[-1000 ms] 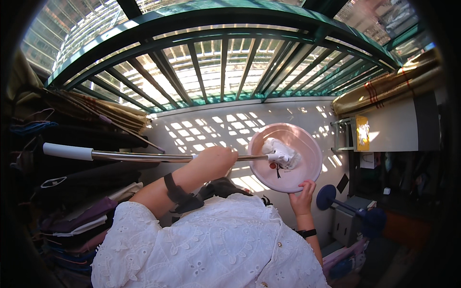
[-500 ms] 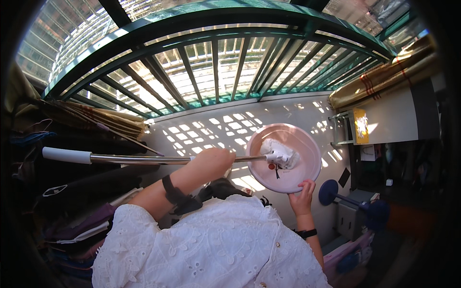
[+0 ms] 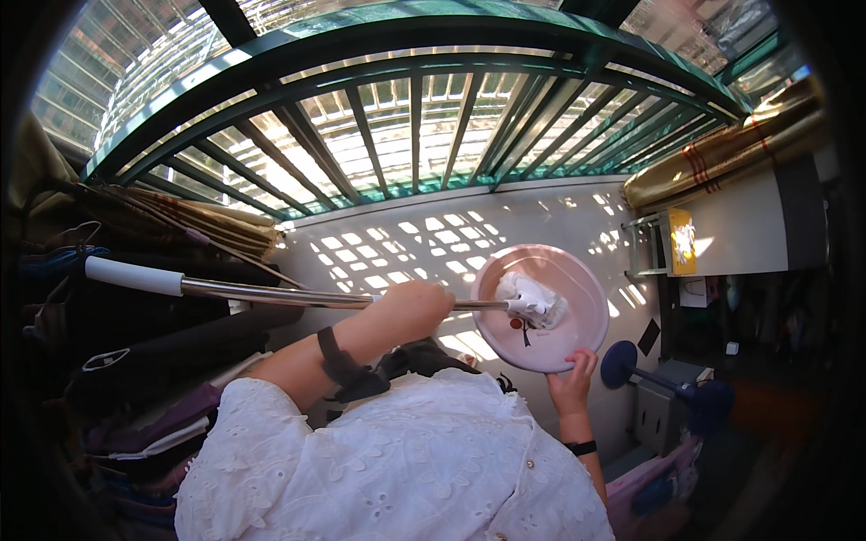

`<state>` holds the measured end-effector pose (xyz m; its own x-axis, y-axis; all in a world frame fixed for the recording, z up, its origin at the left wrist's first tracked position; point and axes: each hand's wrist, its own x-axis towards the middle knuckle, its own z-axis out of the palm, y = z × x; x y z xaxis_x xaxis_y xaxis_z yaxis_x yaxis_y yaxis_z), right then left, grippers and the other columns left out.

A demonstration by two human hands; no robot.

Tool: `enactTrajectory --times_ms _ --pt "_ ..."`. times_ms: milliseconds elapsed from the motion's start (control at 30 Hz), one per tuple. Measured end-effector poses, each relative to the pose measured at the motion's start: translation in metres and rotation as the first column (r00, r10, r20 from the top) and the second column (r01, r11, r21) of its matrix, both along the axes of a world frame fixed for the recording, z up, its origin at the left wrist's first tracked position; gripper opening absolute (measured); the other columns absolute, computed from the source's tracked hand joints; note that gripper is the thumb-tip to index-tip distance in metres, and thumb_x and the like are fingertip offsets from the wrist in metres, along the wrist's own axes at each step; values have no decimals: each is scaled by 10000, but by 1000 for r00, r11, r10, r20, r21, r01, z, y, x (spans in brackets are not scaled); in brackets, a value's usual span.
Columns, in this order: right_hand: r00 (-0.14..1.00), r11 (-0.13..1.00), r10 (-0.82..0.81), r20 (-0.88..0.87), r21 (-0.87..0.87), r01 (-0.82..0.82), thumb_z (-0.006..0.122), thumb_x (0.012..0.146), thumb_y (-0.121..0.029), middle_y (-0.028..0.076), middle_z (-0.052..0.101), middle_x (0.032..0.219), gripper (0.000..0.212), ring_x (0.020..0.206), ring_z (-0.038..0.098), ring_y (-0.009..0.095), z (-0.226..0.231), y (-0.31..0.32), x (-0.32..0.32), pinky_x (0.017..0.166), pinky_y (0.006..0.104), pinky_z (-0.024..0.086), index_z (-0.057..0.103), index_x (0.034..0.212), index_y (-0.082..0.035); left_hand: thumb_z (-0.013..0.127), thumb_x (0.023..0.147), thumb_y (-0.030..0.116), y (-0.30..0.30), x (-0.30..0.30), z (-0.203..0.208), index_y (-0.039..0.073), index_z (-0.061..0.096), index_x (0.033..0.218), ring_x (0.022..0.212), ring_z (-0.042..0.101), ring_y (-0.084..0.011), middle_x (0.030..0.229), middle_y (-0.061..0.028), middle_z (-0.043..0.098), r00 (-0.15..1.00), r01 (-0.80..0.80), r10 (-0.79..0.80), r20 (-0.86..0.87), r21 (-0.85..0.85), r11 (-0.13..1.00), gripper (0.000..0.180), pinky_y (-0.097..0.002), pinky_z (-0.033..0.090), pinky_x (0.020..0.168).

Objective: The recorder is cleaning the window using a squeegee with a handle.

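My left hand (image 3: 417, 305) is closed around the metal pole of a mop (image 3: 271, 293). The white grip end points to the left and the pole slopes slightly down to the right. Its white mop head (image 3: 530, 298) lies inside a pale pink basin (image 3: 586, 334). Some dark and reddish printing shows on the basin's inside next to the head. At the near right, my right hand (image 3: 570, 383) grips the basin's rim, fingers over the edge. The basin seems tilted a little; whether it rests on the floor I cannot tell.
Green railings (image 3: 415, 135) curve across the far side above the sunlit floor (image 3: 379, 239). Hanging clothes (image 3: 153, 334) crowd the left. To the right are a blue dumbbell-shaped thing (image 3: 621, 364), a grey box (image 3: 663, 410), a yellow-sided stool (image 3: 678, 242) and a tan curtain (image 3: 695, 162).
The basin and both hands have shifted slightly right and nearer. The mop has moved along with them, its head still in the basin.
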<state>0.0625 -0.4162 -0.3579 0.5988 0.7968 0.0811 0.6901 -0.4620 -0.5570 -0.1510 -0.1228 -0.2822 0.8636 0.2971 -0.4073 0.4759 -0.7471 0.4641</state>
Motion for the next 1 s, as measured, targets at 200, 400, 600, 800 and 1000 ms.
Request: enactTrajectory --times_ms 200,400,600,800,1000 --pt "996 997 78 49 5 -78 735 615 -82 207 400 1034 440 955 439 406 -7 5 6 854 460 389 429 924 -20 541 796 81 4 -8 0 24 635 844 775 653 -317 778 -139 645 1000 10 -10 15 14 1000 120 -419 526 646" --pt "995 996 93 26 3 -94 738 616 -87 208 397 1031 459 960 435 407 -6 16 5 853 457 387 425 944 -16 543 788 80 10 -13 1 21 636 842 777 656 -318 779 -145 653 999 -6 5 -49 -17 1000 123 -412 528 646" --pt "998 998 59 14 -6 -58 739 607 -81 205 396 1026 453 957 439 400 -9 17 1 848 459 389 423 926 -19 547 787 80 17 -9 -9 18 630 861 779 656 -319 778 -145 649 1000 18 -18 -25 -2 1000 127 -415 530 644" --pt "996 996 -85 0 -26 85 743 602 -81 197 400 1029 447 979 444 397 -17 -3 -15 862 459 393 434 921 -29 533 850 126 25 16 -15 89 567 1022 781 640 -308 862 -119 622 977 165 -170 -129 -47 985 179 -411 516 620" --pt "964 964 -266 -15 -16 266 753 596 -89 190 414 1045 456 987 456 397 -21 -26 -33 855 461 411 442 926 -40 506 860 133 16 44 -19 75 563 1028 743 630 -345 823 -145 618 958 282 -283 -34 -30 959 187 -445 507 615"
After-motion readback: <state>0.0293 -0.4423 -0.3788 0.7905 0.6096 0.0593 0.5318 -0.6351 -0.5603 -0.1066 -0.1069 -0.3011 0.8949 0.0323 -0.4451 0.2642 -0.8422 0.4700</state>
